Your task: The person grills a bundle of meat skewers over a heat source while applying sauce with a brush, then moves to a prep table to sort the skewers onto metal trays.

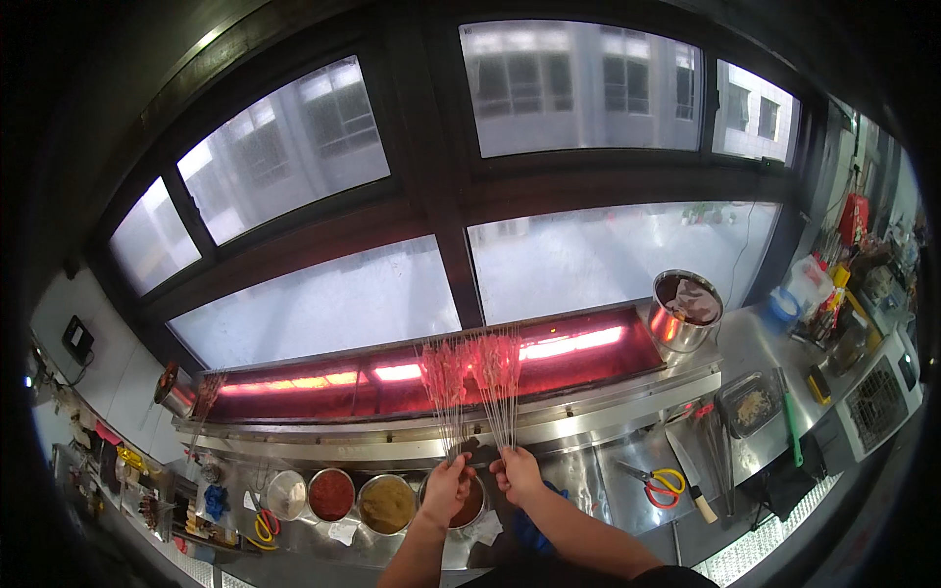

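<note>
My left hand (447,486) is closed around the bare ends of a bunch of metal skewers (444,375) threaded with meat. A second bunch of meat skewers (495,367) fans out from my right hand (517,474), which grips their ends. Both bunches reach side by side over the long grill (301,400), whose heating elements glow red and white. Below my left hand, my wrist partly covers a steel bowl of reddish-brown seasoning (468,512).
Seasoning bowls hold red powder (331,494) and yellowish-brown powder (387,503). Scissors (656,486) and a knife (689,474) lie on the steel counter at right. A steel pot (685,309) stands at the grill's right end. More skewers (209,393) rest at its left end.
</note>
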Demonstrator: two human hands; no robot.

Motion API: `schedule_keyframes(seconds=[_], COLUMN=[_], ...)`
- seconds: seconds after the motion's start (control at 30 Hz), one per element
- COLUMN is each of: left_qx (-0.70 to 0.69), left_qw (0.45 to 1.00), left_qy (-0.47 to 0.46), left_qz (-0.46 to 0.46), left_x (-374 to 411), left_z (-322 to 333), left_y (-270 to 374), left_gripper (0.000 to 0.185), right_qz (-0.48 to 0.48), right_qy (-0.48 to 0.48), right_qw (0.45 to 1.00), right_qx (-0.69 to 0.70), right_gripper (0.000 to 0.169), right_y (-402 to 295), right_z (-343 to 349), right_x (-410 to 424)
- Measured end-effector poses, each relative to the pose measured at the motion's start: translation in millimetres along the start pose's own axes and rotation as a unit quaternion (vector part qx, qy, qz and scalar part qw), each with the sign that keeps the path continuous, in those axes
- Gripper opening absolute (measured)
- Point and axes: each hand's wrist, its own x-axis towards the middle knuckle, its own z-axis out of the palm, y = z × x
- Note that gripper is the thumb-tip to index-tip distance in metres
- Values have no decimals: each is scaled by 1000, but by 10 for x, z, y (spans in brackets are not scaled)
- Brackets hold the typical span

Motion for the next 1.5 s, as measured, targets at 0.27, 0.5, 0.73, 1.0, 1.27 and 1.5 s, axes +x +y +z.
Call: schedule_keyframes(seconds=[0.27,0.5,0.73,1.0,1.27,1.5], left_qx=[504,760,121,-56,10,-62], left_qw=[767,558,985,998,998,997], left_qy=[210,254,27,-38,47,33], left_qz=[337,215,120,2,44,32], left_x=[222,43,-79,-56,75,-146], left_z=[-161,2,-326,-437,-299,-375], left_y=[69,255,321,261,329,303], left_gripper=[55,55,23,17,17,16], right_qz=[-5,-297,-173,75,3,-40], right_qy=[-35,161,-68,-60,-30,-8], right_qw=[997,679,979,995,999,998], right_qx=[-68,-652,-83,28,-19,-56], right_gripper=[20,51,19,17,22,19], right_y=[-156,-338,15,177,131,364], right_z=[-180,-378,-228,-93,126,-18], right_x=[305,39,173,163,186,184])
